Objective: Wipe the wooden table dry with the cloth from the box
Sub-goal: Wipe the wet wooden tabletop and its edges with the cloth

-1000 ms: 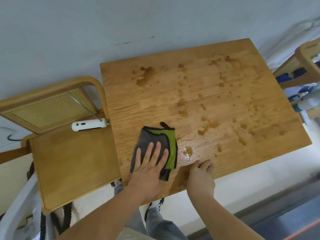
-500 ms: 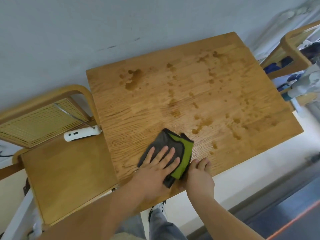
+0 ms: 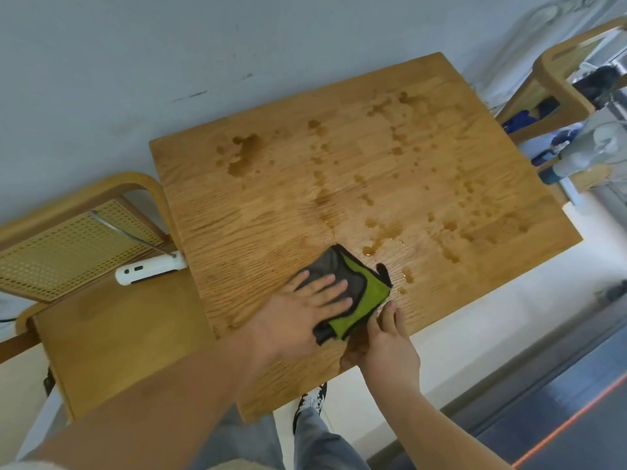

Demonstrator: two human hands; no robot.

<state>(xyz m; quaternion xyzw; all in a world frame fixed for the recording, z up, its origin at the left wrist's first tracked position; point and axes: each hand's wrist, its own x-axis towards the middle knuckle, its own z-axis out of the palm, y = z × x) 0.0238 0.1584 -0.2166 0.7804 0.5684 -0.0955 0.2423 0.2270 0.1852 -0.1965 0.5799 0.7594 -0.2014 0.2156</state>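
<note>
Hands point(image 3: 339, 320) on cloth point(image 3: 359, 286), puddles point(image 3: 376, 242) ahead, chair point(image 3: 101, 300) left

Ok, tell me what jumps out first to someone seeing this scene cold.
The dark water blotches scattered over the wooden table catch the eye first, thickest toward the far and right parts. Next comes the grey and green cloth near the front edge, pressed flat under the left hand, with the right hand resting on the table beside it. A white gadget lies on the chair to the left.
</note>
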